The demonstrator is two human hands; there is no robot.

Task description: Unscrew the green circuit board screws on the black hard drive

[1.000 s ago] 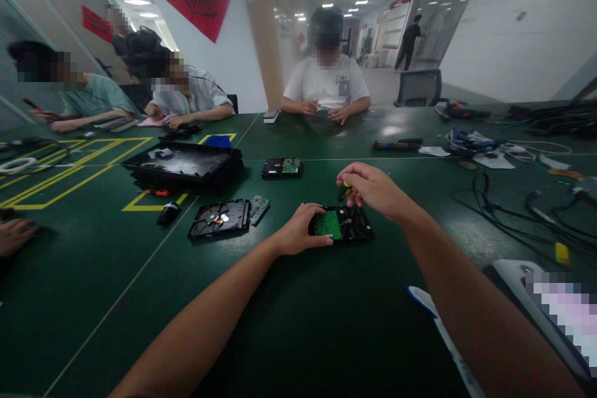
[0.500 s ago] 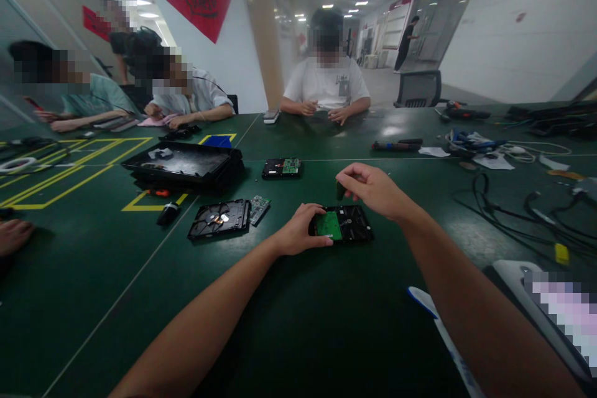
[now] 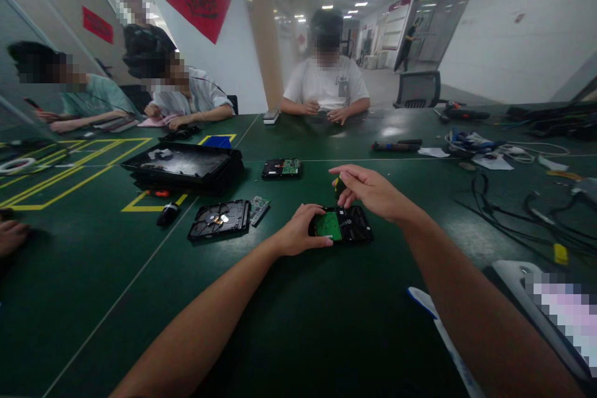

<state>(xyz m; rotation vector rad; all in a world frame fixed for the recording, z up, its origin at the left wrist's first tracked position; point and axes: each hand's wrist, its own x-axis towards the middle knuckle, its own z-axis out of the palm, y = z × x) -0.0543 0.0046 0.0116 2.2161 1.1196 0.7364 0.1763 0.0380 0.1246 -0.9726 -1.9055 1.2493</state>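
A hard drive (image 3: 355, 224) with a green circuit board (image 3: 328, 224) facing up lies flat on the table in front of me. My left hand (image 3: 301, 230) is closed around its left end, thumb on the near edge and fingers over the far edge. Above the drive's far edge, my right hand (image 3: 361, 189) holds a small screwdriver (image 3: 339, 186) upright by its dark and yellow handle. The index finger stretches out past the handle. Its tip is too small to make out against the drive.
Left of my hand lie another hard drive (image 3: 219, 219) and a loose circuit board (image 3: 259, 209). A third drive (image 3: 282, 168) sits farther back, near a black tray (image 3: 184, 161). Cables (image 3: 527, 211) and a phone (image 3: 536, 305) are at right. Several people sit around the table.
My right hand's fingers have shifted on the screwdriver, the index finger now extended and the yellow on the handle showing. My left hand and the hard drive have stayed put.
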